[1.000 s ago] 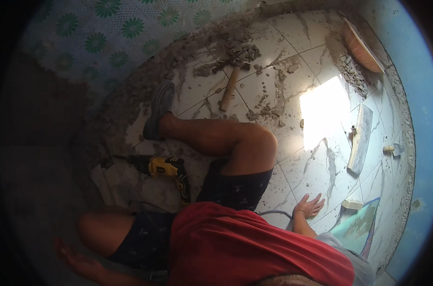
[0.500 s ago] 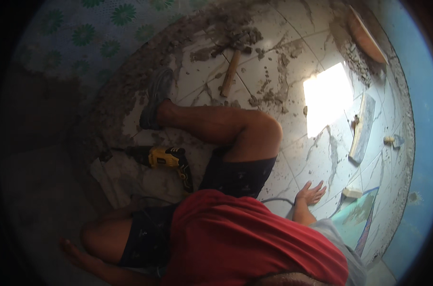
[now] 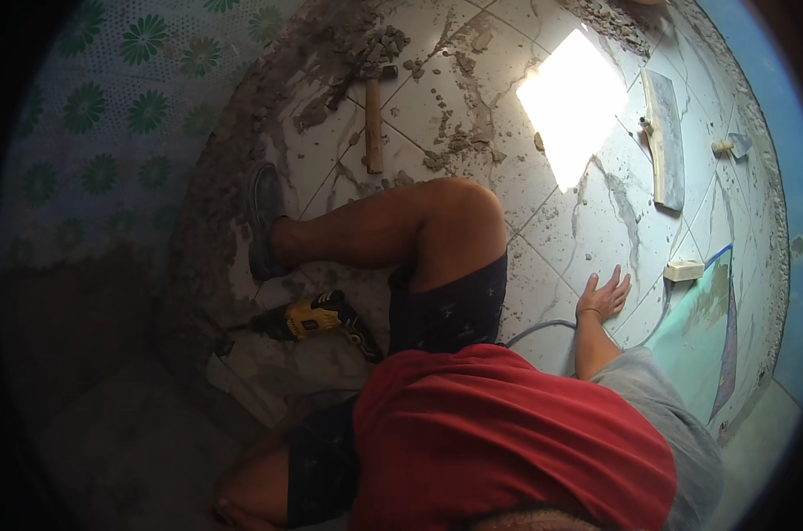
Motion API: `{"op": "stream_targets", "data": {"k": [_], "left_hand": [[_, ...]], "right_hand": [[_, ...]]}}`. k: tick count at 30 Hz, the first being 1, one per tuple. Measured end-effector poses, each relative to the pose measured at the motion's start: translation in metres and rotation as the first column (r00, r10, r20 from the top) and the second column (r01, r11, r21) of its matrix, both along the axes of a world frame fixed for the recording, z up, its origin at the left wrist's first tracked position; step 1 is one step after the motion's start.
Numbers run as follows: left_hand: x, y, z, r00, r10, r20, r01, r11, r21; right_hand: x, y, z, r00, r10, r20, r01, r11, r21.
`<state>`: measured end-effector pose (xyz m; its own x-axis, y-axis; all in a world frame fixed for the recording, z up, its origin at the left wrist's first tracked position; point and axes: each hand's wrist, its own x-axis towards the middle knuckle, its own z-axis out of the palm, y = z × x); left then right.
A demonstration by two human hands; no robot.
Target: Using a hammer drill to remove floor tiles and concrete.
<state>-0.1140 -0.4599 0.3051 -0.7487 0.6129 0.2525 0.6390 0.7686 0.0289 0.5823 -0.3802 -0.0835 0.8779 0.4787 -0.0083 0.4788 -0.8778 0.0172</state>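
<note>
My right hand (image 3: 606, 295) lies open on the white tiled floor (image 3: 556, 257), fingers spread and nothing in it. A grey cable (image 3: 543, 324) runs beside that wrist, and a small off-white block (image 3: 683, 270) is to its right. At the lower left, my left hand (image 3: 238, 517) is by my bent left knee, dim and partly cut off; its visible fingers look stretched out and hold nothing I can see. A yellow and black power drill (image 3: 311, 317) lies on its side between my legs, its bit pointing left toward the broken floor edge. Neither hand touches it.
A hammer (image 3: 374, 124) with a wooden handle lies beyond my right leg, among rubble (image 3: 459, 142). Farther right are a long grey float (image 3: 664, 142) and a small trowel (image 3: 734, 146). A pale green sheet (image 3: 695, 332) lies beside my right arm. A blue wall (image 3: 795, 115) bounds the right.
The view has shifted and turned. My left hand has come in from the far left to beside my left knee. My right hand stays flat on the tiles; the drill still lies on the floor.
</note>
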Motion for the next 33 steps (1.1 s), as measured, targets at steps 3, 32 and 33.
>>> {"op": "stream_targets", "data": {"k": [3,32,33], "left_hand": [[-0.026,-0.003,-0.017,0.997,-0.055,-0.047,0.050,0.992,-0.114],[-0.056,0.093,0.052,0.964,-0.003,-0.266,-0.137,0.851,-0.507],[-0.026,0.116,0.042,0.973,-0.049,-0.228,-0.090,0.824,-0.560]], "right_hand": [[0.002,-0.002,-0.001,0.999,0.012,0.029,-0.013,1.000,0.014],[0.008,0.008,0.019,0.997,-0.009,-0.077,0.005,0.998,-0.062],[0.014,-0.008,0.023,0.997,0.018,-0.077,-0.025,0.996,-0.086]]}}
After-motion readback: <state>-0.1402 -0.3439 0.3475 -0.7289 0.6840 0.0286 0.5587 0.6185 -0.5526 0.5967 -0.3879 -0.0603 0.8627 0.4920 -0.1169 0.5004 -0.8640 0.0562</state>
